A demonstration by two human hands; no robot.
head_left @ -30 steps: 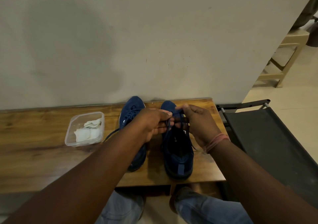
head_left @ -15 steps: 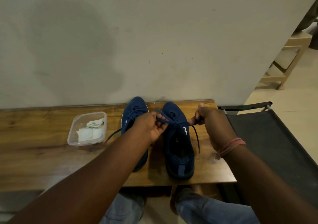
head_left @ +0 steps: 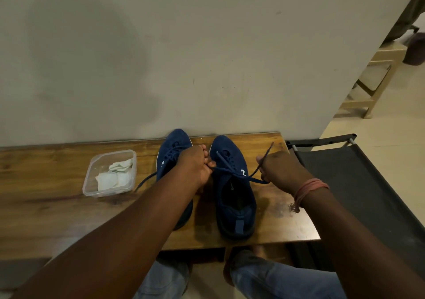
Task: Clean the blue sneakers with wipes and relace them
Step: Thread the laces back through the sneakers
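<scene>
Head cam looks down on two blue sneakers standing side by side on a wooden bench (head_left: 57,209), toes toward the wall. Right sneaker (head_left: 233,183) sits between the two hands; its lace (head_left: 232,171) runs out both ways from the eyelets, pulled taut. Left hand (head_left: 195,165) pinches one end just off the shoe's inner side, fingers curled tight round it. Right hand (head_left: 279,168) grips the other end off the outer side, fingers closed on it, the spare tail poking up past the thumb. Pulling opposite ways like that looks meant to snug the crossing down & even the ends before tying, prob. the last stage of lacing this shoe.

Left sneaker (head_left: 172,151) lies partly under the left forearm, just beyond the left fingers; it looks laced, w/ one loose lace end (head_left: 145,182) trailing on the bench toward the tub.

Clear plastic tub (head_left: 110,173), lidless, sits well left of the left fingers. Inside: crumpled whitish wipes (head_left: 116,175), a few, likely used; can't tell the count. Wiping seems done.

A dark folding chair (head_left: 358,183) stands beyond the right hand's knuckles.
</scene>
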